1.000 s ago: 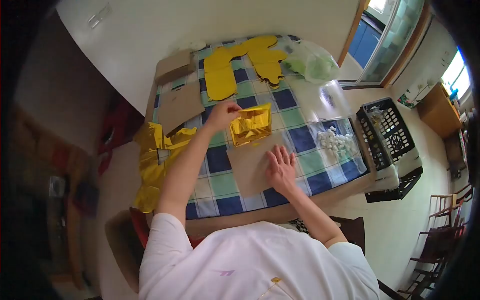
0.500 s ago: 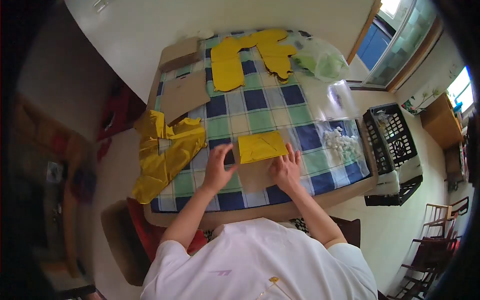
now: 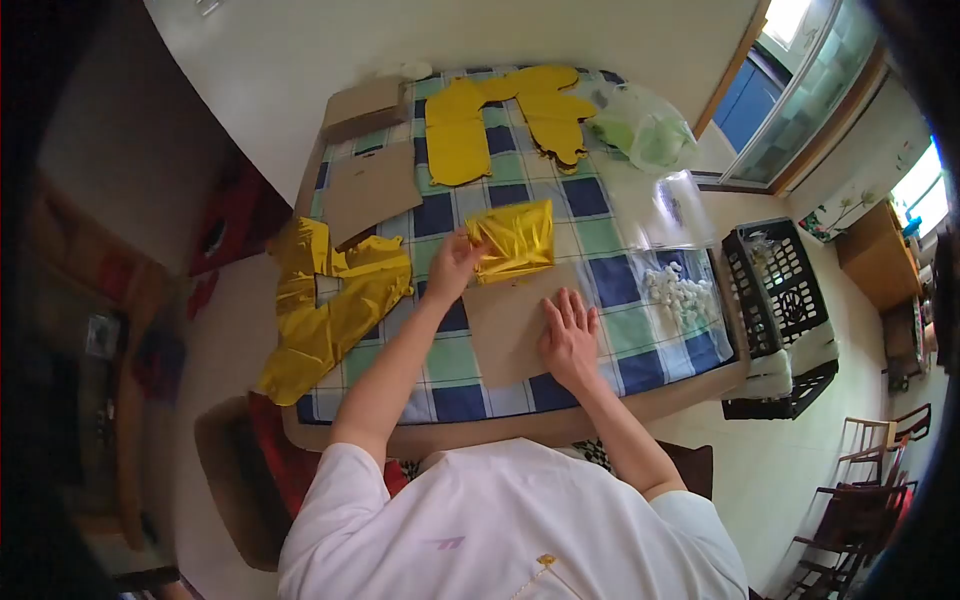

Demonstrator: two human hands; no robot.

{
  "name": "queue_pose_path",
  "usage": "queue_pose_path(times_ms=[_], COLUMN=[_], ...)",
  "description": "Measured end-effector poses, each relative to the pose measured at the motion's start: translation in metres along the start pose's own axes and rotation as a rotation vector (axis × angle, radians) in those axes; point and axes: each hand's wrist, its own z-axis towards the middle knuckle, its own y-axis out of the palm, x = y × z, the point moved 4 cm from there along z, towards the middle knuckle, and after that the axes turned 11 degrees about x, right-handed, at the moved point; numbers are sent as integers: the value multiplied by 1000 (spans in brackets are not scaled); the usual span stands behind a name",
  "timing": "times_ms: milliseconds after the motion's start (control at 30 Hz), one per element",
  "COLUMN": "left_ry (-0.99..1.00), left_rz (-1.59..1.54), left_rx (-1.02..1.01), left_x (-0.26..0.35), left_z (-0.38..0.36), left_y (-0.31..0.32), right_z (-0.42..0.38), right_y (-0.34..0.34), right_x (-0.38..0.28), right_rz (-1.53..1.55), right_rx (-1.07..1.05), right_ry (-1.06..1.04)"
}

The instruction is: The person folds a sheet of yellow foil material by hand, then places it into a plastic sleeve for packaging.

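Observation:
My left hand [image 3: 455, 266] pinches the left edge of a folded, shiny gold foil piece [image 3: 518, 240], which looks lifted at a tilt past the far edge of a brown cardboard sheet [image 3: 502, 340]. On the right part of that sheet lies my right hand [image 3: 571, 342], palm down and fingers stretched out, holding nothing. To the left of my left hand, a larger crumpled gold foil sheet [image 3: 365, 290] hangs partly over the table's left edge.
Flat yellow foil shapes [image 3: 458, 135] lie at the back. Cardboard pieces [image 3: 372, 190] sit at the left. Small white lumps [image 3: 680, 292], clear plastic [image 3: 682, 210] and a plastic bag [image 3: 660, 135] lie at the right. A black crate [image 3: 775, 280] stands beside the checkered tablecloth [image 3: 615, 270].
The folded gold foil has moved away from me, off the cardboard, with my left hand now gripping its left edge. My right hand has left the foil and stays flat on the cardboard.

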Motion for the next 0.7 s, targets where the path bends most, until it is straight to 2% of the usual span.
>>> queue_pose_path(times_ms=[100,167,267,367,467,567,700], left_ry=[193,327,477,552,538,614,669], left_rz=[66,192,365,497,407,594,723], left_rx=[303,343,232,262,157,14,-14], left_x=[-3,15,20,41,45,60,49], left_z=[3,-24,-56,-95,-123,-149,-157], left_y=[-14,-25,-30,-30,-22,-4,1], right_z=[1,1,2,2,1,0,1], right_y=[1,0,-2,-4,-4,0,-4], right_x=[3,1,-1,-3,-9,-10,-4], right_rz=[12,22,9,-10,-37,-48,-5], right_rx=[-3,-11,-3,-5,-14,-26,-34], right_ry=[10,22,7,28,57,83,37])
